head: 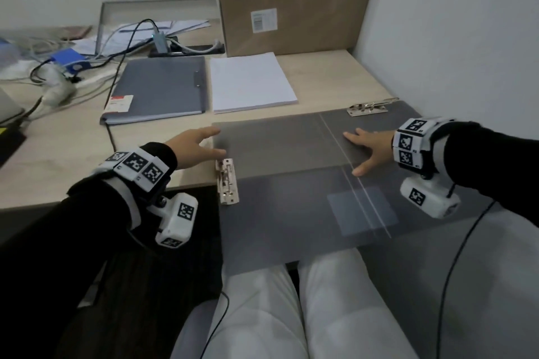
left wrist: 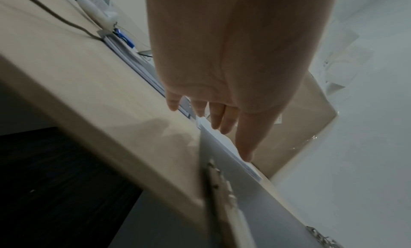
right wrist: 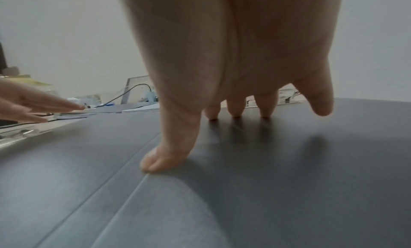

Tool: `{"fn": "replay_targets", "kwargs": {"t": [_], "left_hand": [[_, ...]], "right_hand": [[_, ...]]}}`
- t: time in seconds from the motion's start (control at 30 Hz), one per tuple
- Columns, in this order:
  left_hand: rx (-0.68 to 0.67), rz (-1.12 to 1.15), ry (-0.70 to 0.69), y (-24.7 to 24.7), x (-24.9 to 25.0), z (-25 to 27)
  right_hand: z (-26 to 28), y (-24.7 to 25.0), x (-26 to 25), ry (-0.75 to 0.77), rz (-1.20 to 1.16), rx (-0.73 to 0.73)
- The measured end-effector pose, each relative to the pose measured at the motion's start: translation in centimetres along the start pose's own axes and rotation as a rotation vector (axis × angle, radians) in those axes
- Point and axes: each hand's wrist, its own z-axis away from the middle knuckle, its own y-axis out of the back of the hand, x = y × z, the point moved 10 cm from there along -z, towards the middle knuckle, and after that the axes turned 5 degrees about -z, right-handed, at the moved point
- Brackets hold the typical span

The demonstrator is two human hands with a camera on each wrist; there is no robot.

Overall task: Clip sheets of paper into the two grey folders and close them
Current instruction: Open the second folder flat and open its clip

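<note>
An open grey folder [head: 277, 148] lies across the desk's front edge and hangs over my lap. It has one metal clip [head: 227, 181] at its left edge and another metal clip [head: 368, 108] at its far right corner. My right hand [head: 361, 151] presses its spread, straight fingers and thumb [right wrist: 160, 160] on the folder [right wrist: 266, 181] beside the spine crease. My left hand [head: 204, 143] is open at the folder's left edge, above the left clip, holding nothing; its fingers [left wrist: 222, 121] stretch over the desk. A closed grey folder [head: 157, 87] and a white paper stack [head: 250, 81] lie behind.
A large cardboard box [head: 291, 0] stands at the back against the wall. Cables, a blue device [head: 68, 58] and loose papers crowd the back left of the desk [head: 58, 140]. A white wall closes the right side. My white-trousered legs are under the folder's overhang.
</note>
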Motion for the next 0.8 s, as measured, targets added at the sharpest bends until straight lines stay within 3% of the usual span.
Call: {"fn": "replay_targets", "kwargs": {"t": [0.23,0.37,0.57,0.7,0.8], "left_hand": [[-0.253,-0.190,-0.084,-4.4,-0.1,0.2],[-0.251,-0.250,-0.094,-4.7,-0.3,-0.8],[-0.238,-0.208,-0.110,-4.2,0.3,-1.2],[-0.325,-0.207,-0.149,-4.6,-0.1,-0.6],[-0.317,-0.208,-0.166,-4.7,0.0,-0.4]], "right_hand": [[0.1,1.2,-0.2,-0.062,0.054,0.050],[0.5,2.3,-5.2,0.069,0.004,0.109],[-1.2,1.4,-12.9,0.210,0.007,0.074],[-2.4,0.2,-14.3,0.211,0.094,0.025],[-2.6,-0.1,-14.3,0.207,0.111,0.023]]}}
